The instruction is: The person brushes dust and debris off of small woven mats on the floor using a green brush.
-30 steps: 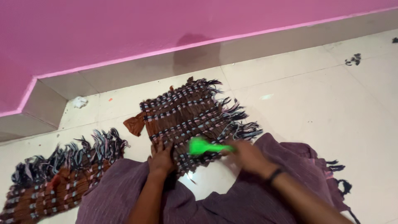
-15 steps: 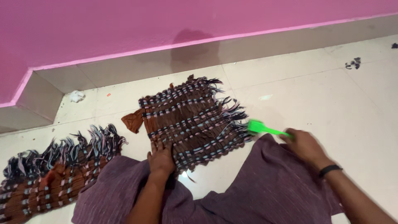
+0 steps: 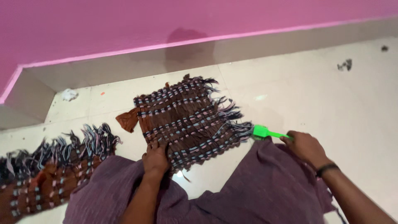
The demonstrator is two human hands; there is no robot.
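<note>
A brown woven mat (image 3: 186, 120) with blue and pink stripes and loose fringe lies on the tiled floor in front of me. My left hand (image 3: 155, 157) presses flat on its near left edge. My right hand (image 3: 304, 147) grips the handle of a bright green brush (image 3: 265, 132), whose head touches the fringe at the mat's right edge. A dark band sits on my right wrist. My knees, under purple cloth (image 3: 257, 186), frame the mat's near side.
A second woven mat (image 3: 54, 166) of the same colours lies at the left. A pink wall with a grey skirting (image 3: 124, 66) runs behind. A crumpled white scrap (image 3: 69, 94) and dark thread bits (image 3: 344, 64) lie on the cream tiles.
My right hand swept the green brush from the middle of the mat out to its right fringe. My left hand stayed pressed on the mat. The view shifted slightly.
</note>
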